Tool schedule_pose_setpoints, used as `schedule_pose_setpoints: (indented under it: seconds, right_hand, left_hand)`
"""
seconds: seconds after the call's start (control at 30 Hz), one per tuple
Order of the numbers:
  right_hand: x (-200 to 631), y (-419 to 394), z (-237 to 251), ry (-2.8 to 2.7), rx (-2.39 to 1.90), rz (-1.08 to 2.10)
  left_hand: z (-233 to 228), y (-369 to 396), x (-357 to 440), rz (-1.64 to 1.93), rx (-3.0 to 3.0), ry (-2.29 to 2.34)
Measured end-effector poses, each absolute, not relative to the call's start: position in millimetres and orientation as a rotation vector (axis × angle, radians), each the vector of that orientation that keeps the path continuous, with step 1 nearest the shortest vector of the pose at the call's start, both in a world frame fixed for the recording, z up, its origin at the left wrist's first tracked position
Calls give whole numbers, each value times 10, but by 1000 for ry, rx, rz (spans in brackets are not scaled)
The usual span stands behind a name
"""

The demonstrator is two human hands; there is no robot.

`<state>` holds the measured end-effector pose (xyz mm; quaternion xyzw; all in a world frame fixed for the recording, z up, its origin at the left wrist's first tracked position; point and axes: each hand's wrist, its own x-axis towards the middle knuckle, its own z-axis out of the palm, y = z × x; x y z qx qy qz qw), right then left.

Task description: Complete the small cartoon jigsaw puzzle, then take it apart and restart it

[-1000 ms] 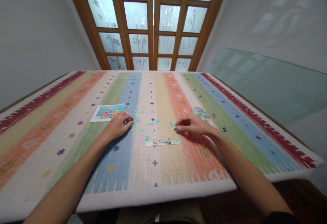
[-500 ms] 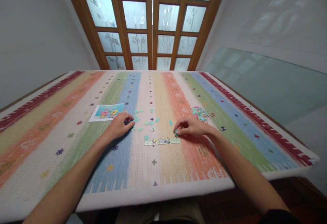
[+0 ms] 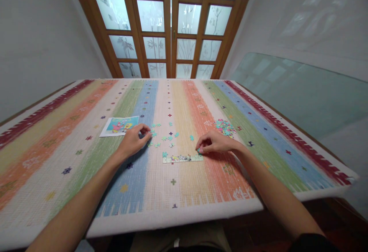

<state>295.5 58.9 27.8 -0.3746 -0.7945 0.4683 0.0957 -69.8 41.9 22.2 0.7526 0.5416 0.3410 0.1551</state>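
Head view, centre of the frame: a table under a striped woven cloth [image 3: 86, 156] filled the lower two thirds of the picture.
Left hand [image 3: 132, 141]: lay left of centre, fingers curled down with the tips on the cloth at the left edge of the scattered pieces; whether it pinched a piece could not be told.
Right hand [image 3: 215, 141]: lay right of centre, fingers bent and drawn together, the tips pinching a small teal puzzle piece [image 3: 198, 151] at the right end of the joined strip.
Joined strip of puzzle pieces [image 3: 183, 158]: lay flat just below the middle of the frame, running left to right between the two hands, on the pale and yellow stripes.
Loose teal pieces [image 3: 165, 138]: were scattered on the cloth above the strip, between the hands, some just beside the left fingertips.
Pile of pieces [image 3: 225, 126]: sat above and to the right of the right hand, on the border of the orange and green stripes, apart from the hand.
Picture card [image 3: 119, 125]: lay flat upper left of the left hand, near it but not touching, showing a cartoon print on a teal ground.
Wooden glazed doors [image 3: 172, 26]: stood at the top centre, behind the far edge of the table.
Glass panel [image 3: 299, 91]: leaned along the right side of the frame.
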Motion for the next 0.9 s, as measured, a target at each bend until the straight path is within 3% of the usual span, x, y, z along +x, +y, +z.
schedule_pose_setpoints:
  seconds: [0.5,0.9]
  right_hand:
    - [2905,569,267,-2425,-1182,1251]
    - [2322,198,292,-1984,-973,1362]
  left_hand:
    - [282,170,-283,1012,1925,1241]
    - [193,-20,13,958,1700,1067]
